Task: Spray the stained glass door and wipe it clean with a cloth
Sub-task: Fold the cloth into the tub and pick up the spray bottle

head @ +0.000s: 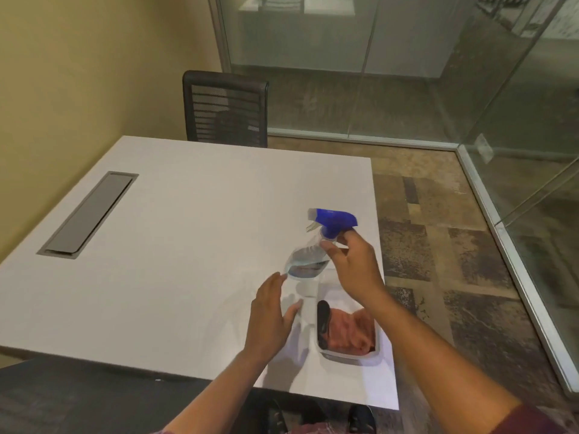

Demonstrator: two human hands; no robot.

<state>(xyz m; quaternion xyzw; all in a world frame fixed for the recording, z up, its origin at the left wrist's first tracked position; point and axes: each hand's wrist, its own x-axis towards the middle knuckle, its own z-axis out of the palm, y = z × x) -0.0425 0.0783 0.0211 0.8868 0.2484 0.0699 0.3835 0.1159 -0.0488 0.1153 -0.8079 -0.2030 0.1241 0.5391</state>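
Near the table's (156, 214) right edge, the right hand (352, 264) grips the spray bottle (308, 256) by its neck, the left hand (271, 314) open beside it; a firm, upright lift would suit, the cloth (351, 332) waiting in the tray (354, 358).

Bare table (175, 233) leftward; tray (347, 355) and spray bottle (313, 255) rightward.

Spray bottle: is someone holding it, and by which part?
Yes: the right hand grips the spray bottle at its neck, just under the blue trigger head. The left hand holds nothing.
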